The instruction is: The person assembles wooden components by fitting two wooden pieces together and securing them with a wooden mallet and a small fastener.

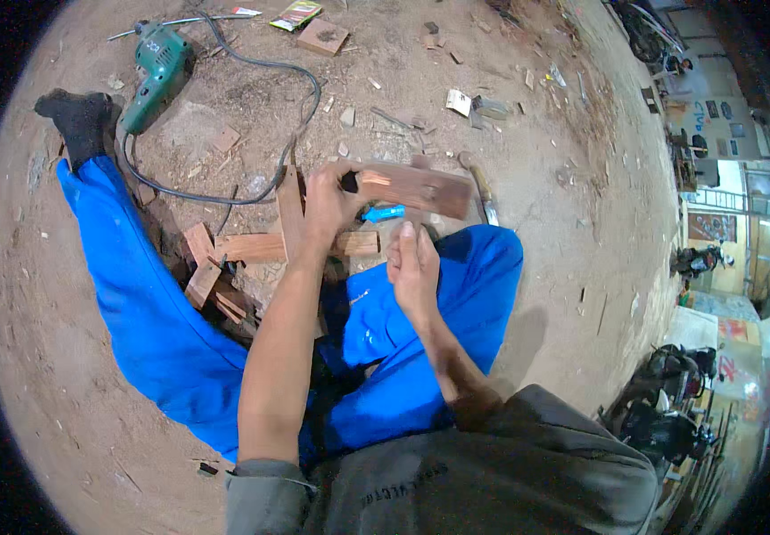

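Note:
My left hand (329,198) is closed around the near end of a reddish-brown wooden block (425,189), which it holds up off the ground in front of me. A paler patch shows on the block close to my fingers. Just below the block, my right hand (413,260) is a fist with the thumb on top. A blurred, brownish piece seems to rise from that fist toward the block, but its kind is unclear. Under the block lies a bright blue object (383,214), partly hidden. Wooden strips (255,247) lie beneath my left forearm.
A green power drill (160,76) lies at the far left, its black cable (313,89) looping toward my left hand. A wooden-handled tool (481,187) lies right of the block. Wood offcuts (209,281) pile between my legs. Motorbikes (670,401) stand at the right.

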